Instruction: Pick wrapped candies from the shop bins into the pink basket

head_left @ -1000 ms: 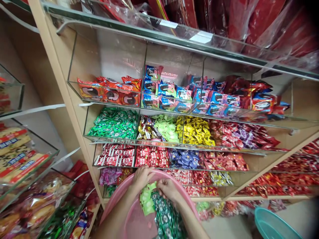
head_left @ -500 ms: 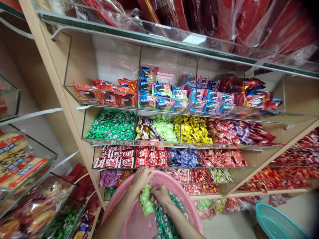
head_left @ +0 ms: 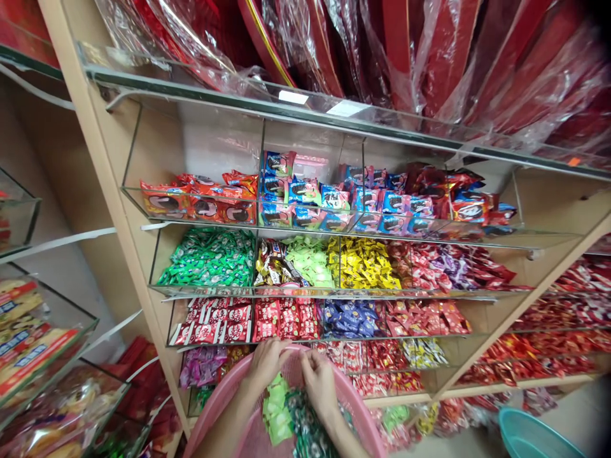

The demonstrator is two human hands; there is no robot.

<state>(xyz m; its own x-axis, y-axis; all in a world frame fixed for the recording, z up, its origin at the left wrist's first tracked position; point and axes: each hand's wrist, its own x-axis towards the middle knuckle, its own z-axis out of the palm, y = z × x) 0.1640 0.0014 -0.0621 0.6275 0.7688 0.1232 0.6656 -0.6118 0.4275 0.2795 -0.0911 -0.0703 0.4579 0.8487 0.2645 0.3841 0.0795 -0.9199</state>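
Low in the view sits a pink plastic basket (head_left: 209,401) with a perforated wall. My left hand (head_left: 268,364) is closed over its far rim. My right hand (head_left: 319,381) is just to the right, near the same rim, with its fingers curled together; whatever is between them is hidden. Inside the basket, light green candy packets (head_left: 277,410) lie between my forearms. Dark green wrapped candies (head_left: 308,423) are heaped beside them, partly beneath my right wrist.
Glass-fronted shelves ahead hold green candies (head_left: 210,257), yellow candies (head_left: 365,264), blue candies (head_left: 351,318) and snack packs (head_left: 305,191). Red plastic-wrapped items (head_left: 443,63) stand on the top shelf. A teal basin (head_left: 534,432) is on the floor at right. Bagged pastries (head_left: 71,407) fill the left shelves.
My right hand has moved up from beside the light green packets to near the far rim. My left hand stays at the rim. The shelves now appear lower in the view.
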